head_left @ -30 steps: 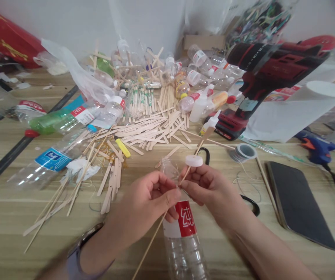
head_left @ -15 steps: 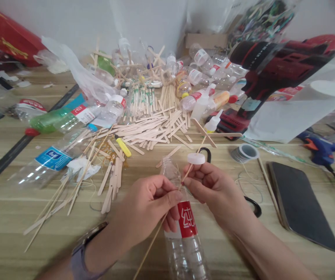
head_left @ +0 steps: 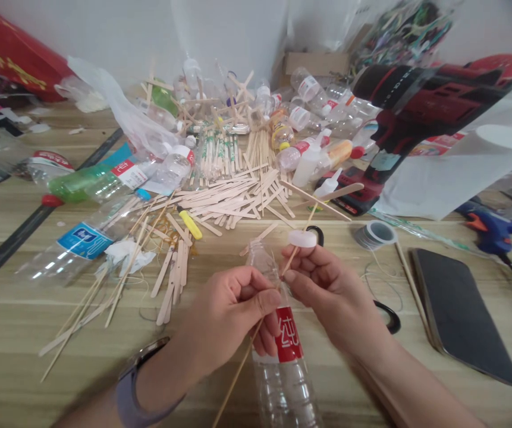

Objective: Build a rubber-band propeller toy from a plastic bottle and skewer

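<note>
A thin bamboo skewer (head_left: pixel 238 375) runs slantwise through both hands. My left hand (head_left: pixel 238 309) pinches it lower down, thumb against the fingers. Higher up, my right hand (head_left: pixel 327 288) is closed on the same skewer, just under a white bottle cap (head_left: pixel 302 239) threaded on it. Crossed popsicle sticks (head_left: pixel 320 200) form a propeller shape at the skewer's upper end. Beneath my hands lies a clear plastic bottle (head_left: pixel 282 386) with a red and white label; my left fingers are in front of it, and I cannot tell whether they touch it. My fingertips hide part of the skewer.
Loose popsicle sticks (head_left: pixel 224 202) spread across the middle. A yellow-handled tool (head_left: pixel 190 224) lies among them. At right are a cordless drill (head_left: pixel 416 119), a wire spool (head_left: pixel 375 235), a phone (head_left: pixel 463 315) and a glue gun (head_left: pixel 496 229). Bottles (head_left: pixel 84 241) lie at left.
The crossed sticks have turned about the skewer and now lie at a different angle. Both hands keep their grip, shifted very slightly right in view.
</note>
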Demonstrator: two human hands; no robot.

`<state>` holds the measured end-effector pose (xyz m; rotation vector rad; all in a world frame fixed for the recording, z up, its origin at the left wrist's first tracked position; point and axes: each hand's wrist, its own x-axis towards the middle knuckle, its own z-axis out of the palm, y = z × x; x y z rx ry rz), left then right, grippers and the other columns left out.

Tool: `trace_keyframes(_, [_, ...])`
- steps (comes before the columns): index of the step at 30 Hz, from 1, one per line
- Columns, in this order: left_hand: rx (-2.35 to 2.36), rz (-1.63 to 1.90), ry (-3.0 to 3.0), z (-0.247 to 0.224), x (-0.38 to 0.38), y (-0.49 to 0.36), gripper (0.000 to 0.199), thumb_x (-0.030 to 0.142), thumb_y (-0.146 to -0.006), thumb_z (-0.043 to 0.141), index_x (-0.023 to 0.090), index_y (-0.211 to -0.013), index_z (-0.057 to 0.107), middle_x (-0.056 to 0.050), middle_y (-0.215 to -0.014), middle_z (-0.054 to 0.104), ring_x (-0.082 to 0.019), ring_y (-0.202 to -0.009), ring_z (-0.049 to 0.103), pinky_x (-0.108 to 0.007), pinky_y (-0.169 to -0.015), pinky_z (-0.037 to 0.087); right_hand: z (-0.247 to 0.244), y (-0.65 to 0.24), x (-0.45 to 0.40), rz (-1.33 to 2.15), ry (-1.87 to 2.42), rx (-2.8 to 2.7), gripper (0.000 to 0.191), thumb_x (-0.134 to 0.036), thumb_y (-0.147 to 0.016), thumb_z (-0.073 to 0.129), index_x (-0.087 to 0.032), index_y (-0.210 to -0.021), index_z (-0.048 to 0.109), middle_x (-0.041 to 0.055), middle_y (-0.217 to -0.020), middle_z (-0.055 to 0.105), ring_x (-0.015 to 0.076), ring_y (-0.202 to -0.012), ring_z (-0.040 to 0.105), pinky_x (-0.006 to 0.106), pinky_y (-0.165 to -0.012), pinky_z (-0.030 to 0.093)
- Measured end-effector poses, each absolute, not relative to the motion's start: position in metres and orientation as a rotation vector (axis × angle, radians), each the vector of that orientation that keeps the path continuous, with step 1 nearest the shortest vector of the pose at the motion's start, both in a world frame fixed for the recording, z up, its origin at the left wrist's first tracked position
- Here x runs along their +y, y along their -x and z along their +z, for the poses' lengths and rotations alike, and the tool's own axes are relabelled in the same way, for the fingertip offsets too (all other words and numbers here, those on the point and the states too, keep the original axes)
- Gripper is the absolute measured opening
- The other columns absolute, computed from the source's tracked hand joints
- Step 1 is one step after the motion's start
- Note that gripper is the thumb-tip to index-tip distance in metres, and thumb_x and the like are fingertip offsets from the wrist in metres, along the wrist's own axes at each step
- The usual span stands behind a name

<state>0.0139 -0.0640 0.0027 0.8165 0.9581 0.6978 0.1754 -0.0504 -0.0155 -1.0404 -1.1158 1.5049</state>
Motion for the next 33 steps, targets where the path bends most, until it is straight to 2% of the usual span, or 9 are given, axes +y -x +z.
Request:
trace_keyframes(3, [0.982,0.74,-0.819,0.002,-0.066,-0.016,0.028,0.038,-0.079,0.071,0.019,-0.094,0.057,0.005,-0.053,0.065,-0.01,-0.039,0.058,-0.017,-0.039,0.044,-0.016,-0.175,-0.051,1.501,1.032,-1.095,0.02,-0.025,-0.077,0.073,-0.022,-0.096,0.064,-0.0003,-0.079,0.063,0.012,-0.068,0.059,0.024,-0.058,0.046])
trace_keyframes(5, [1.014,0.753,-0.844,0.001,-0.068,-0.017,0.029,0.037,-0.08,0.07,0.019,-0.1,0.057,0.005,-0.054,0.065,-0.01,-0.039,0.058,-0.017,-0.04,0.045,-0.015,-0.174,-0.051,1.502,1.042,-1.09,0.02,-0.025,-0.077,0.073,-0.022,-0.095,0.064,-0.0013,-0.076,0.061,0.0122,-0.066,0.058,0.024,-0.058,0.046])
trace_keyframes(8, [1.065,0.771,-0.877,0.0,-0.071,-0.018,0.029,0.038,-0.08,0.07,0.018,-0.099,0.061,0.004,-0.053,0.063,-0.01,-0.04,0.058,-0.018,-0.041,0.046,-0.014,-0.173,-0.051,1.507,1.043,-1.079,0.02,-0.024,-0.077,0.073,-0.023,-0.094,0.064,-0.0038,-0.069,0.057,0.0126,-0.065,0.058,0.025,-0.059,0.047])
trace_keyframes(16, [1.104,0.824,-0.863,-0.006,-0.074,-0.021,0.035,0.041,-0.078,0.07,0.015,-0.101,0.068,0.003,-0.055,0.064,-0.009,-0.04,0.058,-0.017,-0.041,0.046,-0.018,-0.174,-0.052,1.511,0.987,-1.053,0.021,-0.028,-0.078,0.075,-0.024,-0.097,0.066,-0.002,-0.077,0.063,0.0121,-0.069,0.059,0.024,-0.063,0.049])
trace_keyframes(25, [1.065,0.841,-0.869,-0.017,-0.08,-0.019,0.029,0.041,-0.085,0.066,0.018,-0.104,0.07,0.004,-0.056,0.062,-0.007,-0.041,0.057,-0.014,-0.041,0.044,-0.017,-0.173,-0.053,1.55,0.923,-1.065,0.018,-0.035,-0.081,0.076,-0.027,-0.096,0.069,-0.0028,-0.077,0.064,0.0101,-0.072,0.06,0.02,-0.067,0.05])
trace_keyframes(33, [1.149,0.833,-0.717,-0.001,-0.082,-0.023,0.032,0.042,-0.076,0.076,0.017,-0.094,0.071,0.006,-0.054,0.061,-0.003,-0.038,0.055,-0.01,-0.04,0.04,-0.019,-0.174,-0.055,1.56,0.897,-1.075,0.014,-0.035,-0.084,0.074,-0.03,-0.097,0.07,-0.003,-0.08,0.066,0.0081,-0.074,0.06,0.015,-0.067,0.049])
